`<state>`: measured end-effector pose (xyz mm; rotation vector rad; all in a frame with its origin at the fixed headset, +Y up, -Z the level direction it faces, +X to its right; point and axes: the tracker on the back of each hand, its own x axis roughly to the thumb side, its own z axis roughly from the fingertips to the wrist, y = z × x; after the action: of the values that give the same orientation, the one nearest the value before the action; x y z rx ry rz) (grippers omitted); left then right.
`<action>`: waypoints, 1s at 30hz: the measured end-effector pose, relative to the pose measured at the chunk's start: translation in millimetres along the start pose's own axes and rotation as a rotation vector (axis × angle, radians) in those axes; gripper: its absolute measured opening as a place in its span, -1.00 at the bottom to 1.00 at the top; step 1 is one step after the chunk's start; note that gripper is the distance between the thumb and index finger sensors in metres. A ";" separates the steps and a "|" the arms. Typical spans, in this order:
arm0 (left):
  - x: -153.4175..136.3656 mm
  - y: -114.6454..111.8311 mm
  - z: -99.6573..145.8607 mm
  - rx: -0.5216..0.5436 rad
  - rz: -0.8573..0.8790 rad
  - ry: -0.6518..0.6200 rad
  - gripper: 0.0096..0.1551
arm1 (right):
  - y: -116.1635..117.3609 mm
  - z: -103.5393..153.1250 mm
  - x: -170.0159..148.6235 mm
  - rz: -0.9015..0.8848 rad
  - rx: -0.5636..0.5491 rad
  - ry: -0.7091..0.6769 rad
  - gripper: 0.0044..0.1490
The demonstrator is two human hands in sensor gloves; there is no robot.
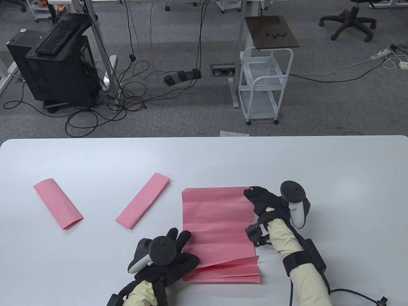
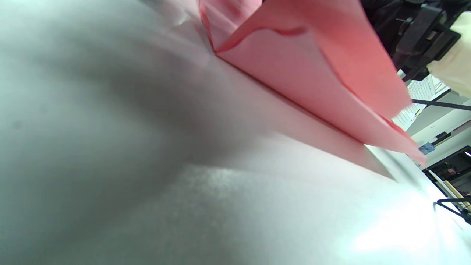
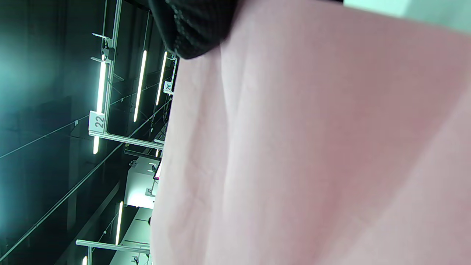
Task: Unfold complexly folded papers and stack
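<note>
A large pink paper (image 1: 218,220) lies partly unfolded on the white table (image 1: 204,159), its near end still pleated in folds (image 1: 228,271). My right hand (image 1: 259,199) pinches the paper's far right corner. My left hand (image 1: 178,251) rests on the paper's near left edge with fingers spread. Two folded pink papers lie to the left: one (image 1: 57,203) at far left, one (image 1: 142,200) nearer the middle. The left wrist view shows the lifted pleats (image 2: 316,73) from table level. The right wrist view shows the paper (image 3: 312,147) close up under a gloved fingertip (image 3: 195,25).
The table's far edge (image 1: 204,137) runs across the middle of the table view; beyond it the floor holds a white cart (image 1: 263,86), cables and a black computer stand (image 1: 54,63). A cable (image 1: 353,293) trails from my right forearm.
</note>
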<state>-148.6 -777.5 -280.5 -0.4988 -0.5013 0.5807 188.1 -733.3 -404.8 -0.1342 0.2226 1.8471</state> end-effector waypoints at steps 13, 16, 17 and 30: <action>6.2 -26.2 -18.5 -0.197 -0.199 0.146 -0.01 | 4.2 -3.0 -5.0 0.024 0.014 0.013 -0.51; -2.8 -33.0 -23.1 -0.305 -0.257 0.238 0.08 | 7.7 -4.5 -9.7 0.043 0.064 0.043 -0.40; -2.8 -32.9 -23.1 -0.297 -0.258 0.238 0.09 | 8.7 -3.9 -10.2 0.053 0.078 0.045 -0.28; -2.7 -35.7 -22.7 -0.329 -0.275 0.262 0.17 | 113.7 104.0 -48.6 1.051 0.812 -0.201 0.04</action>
<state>-123.8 -811.9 -278.5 -0.7916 -0.4069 0.1629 95.2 -786.7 -283.9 0.8810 1.0193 2.5927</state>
